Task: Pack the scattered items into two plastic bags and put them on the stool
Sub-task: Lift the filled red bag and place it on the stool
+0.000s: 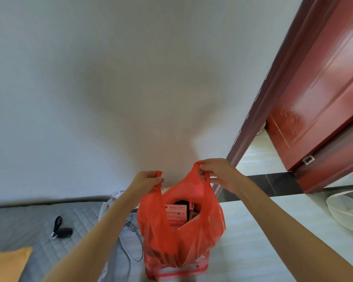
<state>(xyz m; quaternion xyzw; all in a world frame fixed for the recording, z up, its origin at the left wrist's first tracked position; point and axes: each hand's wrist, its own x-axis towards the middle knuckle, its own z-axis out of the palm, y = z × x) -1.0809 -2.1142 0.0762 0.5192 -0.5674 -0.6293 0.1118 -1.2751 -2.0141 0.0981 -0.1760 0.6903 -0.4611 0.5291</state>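
On the far left a yellow pillow (7, 263) lies on the grey bed (29, 224). Near it sits a black key fob (64, 232) with a strap. It is not in a bag yet. Some thin cables (130, 247) lie at the edge of the bed.

Next comes the left hand (146, 181). It pinches one handle of the red plastic bag (179, 237). The right hand (218, 174) pinches the other handle. Both hands pull the handles apart, so the bag's mouth is wide. Inside are a pink box (175, 215) and some dark things. The bag hangs over a red stool (179, 269), and I cannot tell if it rests on it.

The bag looks thin and full. If a handle slips or tears, the things could spill onto the floor (263, 241). If the bag is set down off-centre, it could tip off the stool.

On the right are a red door (322, 94) and a white basket (348, 210).
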